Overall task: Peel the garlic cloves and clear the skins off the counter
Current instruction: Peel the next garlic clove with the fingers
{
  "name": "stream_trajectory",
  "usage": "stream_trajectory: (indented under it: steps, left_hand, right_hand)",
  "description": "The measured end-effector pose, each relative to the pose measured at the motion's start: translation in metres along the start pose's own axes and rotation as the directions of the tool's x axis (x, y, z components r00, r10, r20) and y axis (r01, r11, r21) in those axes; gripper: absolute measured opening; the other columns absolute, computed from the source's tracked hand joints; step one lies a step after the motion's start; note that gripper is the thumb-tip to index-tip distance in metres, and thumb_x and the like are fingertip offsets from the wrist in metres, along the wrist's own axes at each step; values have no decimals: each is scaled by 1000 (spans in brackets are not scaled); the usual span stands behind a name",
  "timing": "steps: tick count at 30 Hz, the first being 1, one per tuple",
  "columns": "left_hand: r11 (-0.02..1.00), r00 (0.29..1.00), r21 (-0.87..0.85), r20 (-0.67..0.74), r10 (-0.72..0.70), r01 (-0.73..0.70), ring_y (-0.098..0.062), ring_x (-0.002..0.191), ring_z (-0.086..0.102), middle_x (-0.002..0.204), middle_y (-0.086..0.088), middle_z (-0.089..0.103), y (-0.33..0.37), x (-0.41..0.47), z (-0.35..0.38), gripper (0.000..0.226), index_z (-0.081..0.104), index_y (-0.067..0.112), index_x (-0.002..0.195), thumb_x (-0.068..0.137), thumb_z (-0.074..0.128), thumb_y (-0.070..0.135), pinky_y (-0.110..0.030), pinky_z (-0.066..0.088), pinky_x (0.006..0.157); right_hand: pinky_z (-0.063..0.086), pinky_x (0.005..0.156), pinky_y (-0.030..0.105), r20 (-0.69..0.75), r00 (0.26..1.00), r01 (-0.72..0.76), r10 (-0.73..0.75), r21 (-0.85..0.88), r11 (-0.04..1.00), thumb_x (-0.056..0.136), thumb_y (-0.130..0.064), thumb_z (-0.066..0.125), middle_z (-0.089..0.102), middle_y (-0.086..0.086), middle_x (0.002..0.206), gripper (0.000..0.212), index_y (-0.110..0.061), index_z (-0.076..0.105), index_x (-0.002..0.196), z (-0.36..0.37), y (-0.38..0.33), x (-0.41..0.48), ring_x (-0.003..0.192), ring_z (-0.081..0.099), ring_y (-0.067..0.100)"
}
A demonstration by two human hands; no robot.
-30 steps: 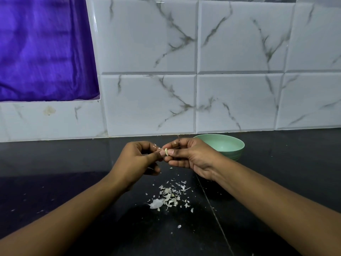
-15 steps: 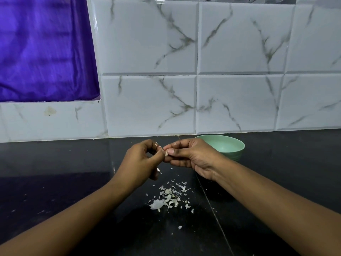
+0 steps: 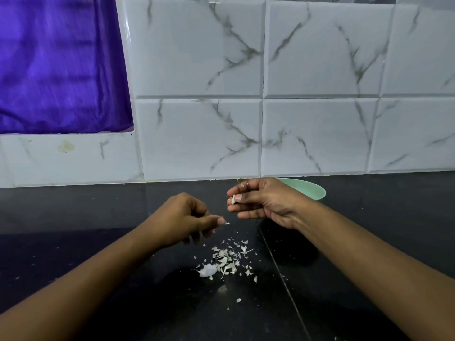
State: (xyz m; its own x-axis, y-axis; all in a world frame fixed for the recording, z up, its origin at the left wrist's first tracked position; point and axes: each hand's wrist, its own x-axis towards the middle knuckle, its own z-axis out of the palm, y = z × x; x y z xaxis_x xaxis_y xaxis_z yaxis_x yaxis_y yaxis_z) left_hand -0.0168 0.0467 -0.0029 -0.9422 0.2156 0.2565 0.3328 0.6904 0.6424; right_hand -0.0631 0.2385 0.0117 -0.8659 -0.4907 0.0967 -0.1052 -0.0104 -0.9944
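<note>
Stretching across the near view lay one glossy black stone counter [image 3: 103, 303], with a single thin seam running diagonally away under the right forearm. On it, closest, sat one loose heap of white papery garlic skins [image 3: 225, 262], its flakes too many to count, with a few strays scattered round it.

Just beyond the heap hovered the left hand [image 3: 187, 220], fingers curled in and thumb laid against the forefinger. One tiny white flake of skin [image 3: 227, 223] showed at the thumb tip; whether it was pinched or merely clinging could not be told.

A little farther and to the right, apart from the left, the right hand [image 3: 261, 200] was raised above the counter and pinched one small pale garlic clove [image 3: 233, 199] between thumb and forefinger. Only a sliver of the clove showed, poking out toward the left hand. That sliver stood taller than wide, so its long axis seemed roughly upright; the fingers hid the rest.

Behind the right hand stood one round mint-green bowl [image 3: 312, 190] near the wall. At the back rose white marble-veined wall tiles [image 3: 197, 134] in two visible rows, and one purple satin cloth [image 3: 61, 65] filled the upper left.
</note>
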Motion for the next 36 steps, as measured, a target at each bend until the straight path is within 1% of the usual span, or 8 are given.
stream_trajectory:
  steps: [5,10,14,19,23,27,30,36]
  left_hand:
    - [987,975,118,-185,127,-106,-9,40,37,41,2,44,-3,4,-1,42,38,10,48,77,66,23,-25,36,50]
    - [982,988,138,-70,139,-128,-7,50,63,73,17,65,-1,1,6,22,57,27,85,78,75,17,-15,41,48]
    - [979,991,176,-54,119,-108,-5,53,67,70,20,69,-1,0,5,10,70,26,74,75,79,32,-26,49,63]
    - [991,992,87,-68,105,-99,-11,47,64,56,6,66,1,-1,5,33,63,18,64,89,61,40,-29,50,59]
    - [987,978,104,-161,135,-119,-13,37,42,38,3,39,5,-2,4,54,39,13,46,89,60,38,-31,39,47]
    - [1000,995,-8,-93,23,-24,-17,37,49,40,-6,54,7,-2,7,63,47,0,47,92,52,44,-26,44,51]
    - [998,999,-68,-38,-12,9,-20,44,57,47,-9,60,3,0,8,57,59,10,48,95,49,41,-23,46,52]
    - [989,993,106,-40,107,-102,-7,51,64,65,6,70,-1,1,7,14,69,21,74,72,82,28,-12,42,51]
  right_hand:
    - [57,61,20,6,1000,1,-1,-23,1000,88,0,59,70,4,73,9,-7,65,88,-1,1,1,66,70,9]
    - [57,59,19,11,1000,-5,5,2,1000,87,3,59,71,6,75,11,-6,63,85,-2,0,0,65,70,11]
    - [58,62,21,21,1000,-11,11,-4,1000,87,2,60,72,5,76,10,-7,63,85,-4,-1,0,67,71,11]
    - [58,61,25,32,999,-24,25,-42,999,87,-3,62,73,2,77,8,-11,64,86,-5,0,0,68,70,10]
    - [57,58,25,23,1000,-17,18,-77,997,86,-7,64,73,1,80,7,-13,66,88,-6,-1,0,70,70,10]
    - [57,59,25,20,1000,-13,15,-89,996,85,-8,66,73,2,82,6,-13,66,89,-7,-1,0,71,69,11]
    - [57,60,25,22,1000,-12,14,-86,996,85,-9,66,73,3,84,6,-13,66,89,-8,-1,0,71,69,11]
    - [57,59,22,17,1000,-2,3,-32,999,84,-3,64,70,2,76,8,-10,65,84,-7,-2,1,67,68,10]
